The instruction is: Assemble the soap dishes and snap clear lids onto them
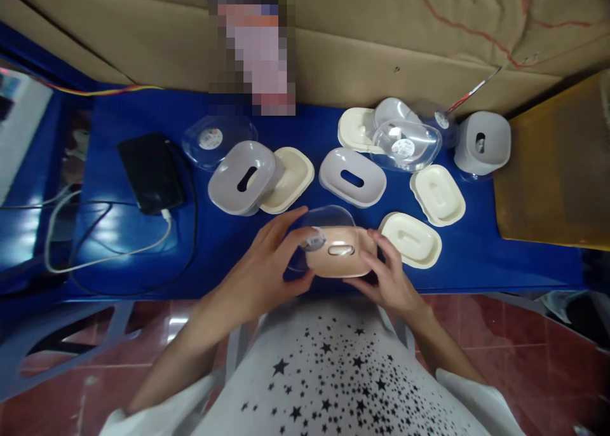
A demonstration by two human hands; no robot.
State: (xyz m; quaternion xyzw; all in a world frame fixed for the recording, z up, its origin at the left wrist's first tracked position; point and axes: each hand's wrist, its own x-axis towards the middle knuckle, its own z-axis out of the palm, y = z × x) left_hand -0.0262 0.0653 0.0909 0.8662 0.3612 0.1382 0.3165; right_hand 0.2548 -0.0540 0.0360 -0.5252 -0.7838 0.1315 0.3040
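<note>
My left hand (281,252) grips a clear plastic cover (328,215) that bears a round white label. My right hand (386,267) is closed on the right end of a peach oval plastic piece (328,264) with a slot in its middle. The clear cover overlaps the left part of the peach piece; whether they touch cannot be told. Just beyond my hands lies a grey oval piece with a slot (328,182). A cream oval tray (424,245) lies close to my right hand.
Further left are another grey slotted piece (223,182), a cream piece (298,169) and a clear cover (233,134). A cream tray (450,201), stacked parts and a grey box (495,147) stand right, beside a cardboard box (562,175). A cabled black device (150,175) lies left.
</note>
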